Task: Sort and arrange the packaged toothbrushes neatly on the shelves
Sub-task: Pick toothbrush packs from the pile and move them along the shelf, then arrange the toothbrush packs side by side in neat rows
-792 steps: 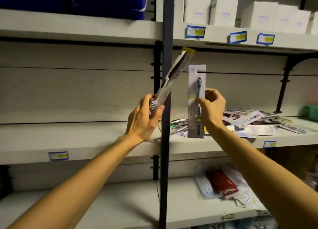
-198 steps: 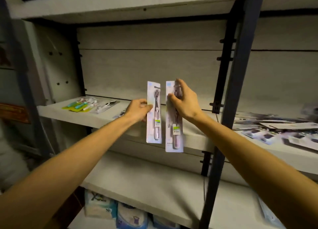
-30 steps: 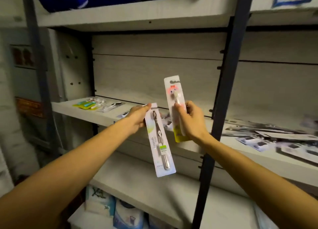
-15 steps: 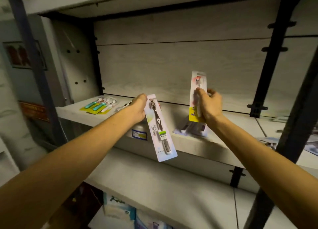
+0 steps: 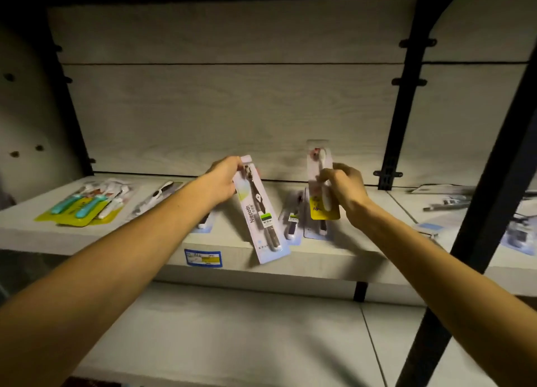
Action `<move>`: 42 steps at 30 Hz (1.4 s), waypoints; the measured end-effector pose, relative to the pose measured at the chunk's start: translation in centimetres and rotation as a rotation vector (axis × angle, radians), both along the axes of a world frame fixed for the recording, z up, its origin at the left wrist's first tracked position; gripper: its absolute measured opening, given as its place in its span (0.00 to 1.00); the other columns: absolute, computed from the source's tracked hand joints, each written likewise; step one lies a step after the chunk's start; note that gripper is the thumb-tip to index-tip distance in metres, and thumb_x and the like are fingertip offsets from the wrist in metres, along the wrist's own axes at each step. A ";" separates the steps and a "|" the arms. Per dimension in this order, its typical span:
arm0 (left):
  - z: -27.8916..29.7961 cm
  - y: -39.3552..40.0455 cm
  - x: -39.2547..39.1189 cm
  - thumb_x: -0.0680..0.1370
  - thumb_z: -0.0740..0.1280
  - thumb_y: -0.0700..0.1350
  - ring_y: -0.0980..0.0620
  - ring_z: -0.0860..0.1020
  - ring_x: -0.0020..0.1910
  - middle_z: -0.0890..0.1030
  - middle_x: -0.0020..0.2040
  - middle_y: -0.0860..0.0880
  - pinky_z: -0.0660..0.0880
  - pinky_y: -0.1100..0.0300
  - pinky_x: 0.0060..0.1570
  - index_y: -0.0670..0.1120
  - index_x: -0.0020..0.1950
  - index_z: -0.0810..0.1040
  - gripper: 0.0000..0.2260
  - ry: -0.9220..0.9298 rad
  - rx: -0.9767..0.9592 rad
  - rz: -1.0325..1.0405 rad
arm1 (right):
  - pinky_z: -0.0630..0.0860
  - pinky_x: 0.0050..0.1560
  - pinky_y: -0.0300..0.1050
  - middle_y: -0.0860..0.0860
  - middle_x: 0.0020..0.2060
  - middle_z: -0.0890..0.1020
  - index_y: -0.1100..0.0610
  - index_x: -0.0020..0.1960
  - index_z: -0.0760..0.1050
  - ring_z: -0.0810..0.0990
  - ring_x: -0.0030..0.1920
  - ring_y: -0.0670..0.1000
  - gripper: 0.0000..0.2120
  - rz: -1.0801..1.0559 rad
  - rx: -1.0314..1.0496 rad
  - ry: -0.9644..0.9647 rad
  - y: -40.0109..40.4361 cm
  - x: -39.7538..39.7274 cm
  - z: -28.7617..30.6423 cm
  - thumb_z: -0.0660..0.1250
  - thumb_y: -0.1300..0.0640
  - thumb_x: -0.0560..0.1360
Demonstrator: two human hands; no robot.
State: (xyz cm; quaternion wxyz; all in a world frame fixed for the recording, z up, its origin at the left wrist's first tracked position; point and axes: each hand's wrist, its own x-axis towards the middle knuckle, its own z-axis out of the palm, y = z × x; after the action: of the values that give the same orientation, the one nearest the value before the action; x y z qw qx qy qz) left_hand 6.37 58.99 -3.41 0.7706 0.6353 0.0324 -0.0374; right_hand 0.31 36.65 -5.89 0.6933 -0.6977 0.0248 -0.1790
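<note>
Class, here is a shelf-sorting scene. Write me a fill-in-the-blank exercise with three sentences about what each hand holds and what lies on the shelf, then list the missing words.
1. The left hand holds the pale pack printed with the brand word ____.
2. The right hand holds a toothbrush pack whose card is ____ at the bottom.
3. At the left end of the shelf, the packs on yellow cards hold brushes with ____ handles.

Missing words: Niepoth; yellow; teal

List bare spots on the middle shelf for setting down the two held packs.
Bare shelf under the left hand, between the dark-brush pack and the packs below the right hand. Bare again right of those, toward the post. Crowded: teal packs far left.
</note>
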 end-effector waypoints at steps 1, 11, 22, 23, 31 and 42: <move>0.2 0.7 0.5 0.79 0.54 0.34 0.41 0.75 0.51 0.74 0.53 0.35 0.73 0.44 0.65 0.37 0.56 0.72 0.10 -0.005 0.015 -0.016 | 0.75 0.27 0.38 0.50 0.27 0.81 0.59 0.45 0.76 0.80 0.27 0.49 0.06 -0.014 -0.035 0.003 0.7 0.2 0.0 0.63 0.67 0.72; 2.4 14.4 4.1 0.82 0.54 0.37 0.44 0.80 0.38 0.79 0.46 0.37 0.81 0.54 0.42 0.39 0.58 0.74 0.10 -0.055 0.001 -0.021 | 0.80 0.34 0.45 0.58 0.49 0.80 0.56 0.63 0.66 0.81 0.43 0.53 0.21 0.070 -0.134 -0.090 13.8 3.7 -0.1 0.67 0.68 0.74; 1.1 29.1 5.4 0.82 0.54 0.39 0.48 0.81 0.23 0.81 0.26 0.41 0.77 0.59 0.21 0.36 0.44 0.73 0.12 0.026 -0.086 0.069 | 0.83 0.38 0.51 0.54 0.45 0.81 0.52 0.60 0.64 0.82 0.39 0.53 0.22 0.371 -0.160 0.086 30.9 8.6 0.4 0.68 0.69 0.74; 0.9 30.0 5.7 0.82 0.54 0.39 0.48 0.81 0.23 0.81 0.27 0.41 0.78 0.59 0.22 0.37 0.44 0.73 0.12 0.032 -0.096 0.077 | 0.83 0.39 0.52 0.57 0.48 0.82 0.53 0.60 0.65 0.82 0.39 0.54 0.22 0.407 -0.190 0.102 32.2 8.8 0.4 0.69 0.69 0.73; 0.3 34.3 7.9 0.81 0.55 0.40 0.49 0.80 0.22 0.81 0.26 0.42 0.78 0.59 0.22 0.35 0.44 0.74 0.13 0.050 -0.070 0.099 | 0.80 0.56 0.55 0.56 0.49 0.84 0.62 0.59 0.78 0.83 0.48 0.57 0.16 0.374 -0.575 0.061 38.9 11.4 -1.3 0.74 0.61 0.72; 0.4 30.2 8.9 0.82 0.54 0.38 0.48 0.82 0.25 0.81 0.28 0.40 0.79 0.58 0.24 0.34 0.48 0.73 0.11 0.039 -0.070 -0.047 | 0.79 0.55 0.51 0.57 0.49 0.86 0.60 0.50 0.84 0.84 0.52 0.56 0.10 -0.007 -0.719 -0.062 29.0 13.4 -1.3 0.66 0.57 0.76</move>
State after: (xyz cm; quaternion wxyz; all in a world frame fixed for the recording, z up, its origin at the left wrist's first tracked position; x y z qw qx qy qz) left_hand 15.26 89.15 -3.00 0.7906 0.6077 0.0311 -0.0690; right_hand 13.68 65.69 -7.23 0.4036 -0.8909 -0.0585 -0.1998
